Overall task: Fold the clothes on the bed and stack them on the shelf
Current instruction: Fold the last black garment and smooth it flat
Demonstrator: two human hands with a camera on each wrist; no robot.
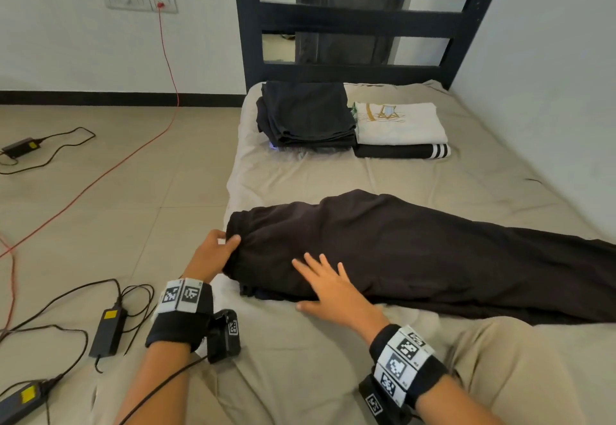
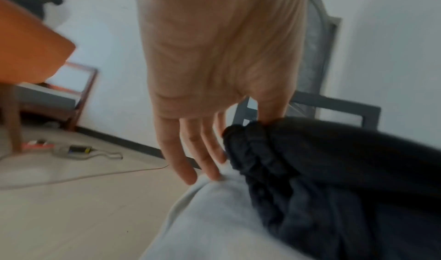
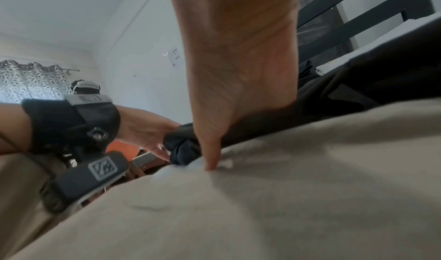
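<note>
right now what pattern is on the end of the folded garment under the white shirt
White stripes on black, at the right end of the folded black garment beneath the white shirt; clearest in the head view.

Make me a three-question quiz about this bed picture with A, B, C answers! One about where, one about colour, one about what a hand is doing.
1. Where do the folded piles sit?
A. near the headboard
B. on the floor
C. on a chair

2. What colour is the long garment being folded?
A. red
B. black
C. yellow

3. The right hand is:
A. a fist
B. holding a cable
C. flat, fingers spread

Answers:
A: folded piles lie by the dark headboard.
B: long black garment.
C: right hand presses it flat while the left hand pinches its edge.
</note>
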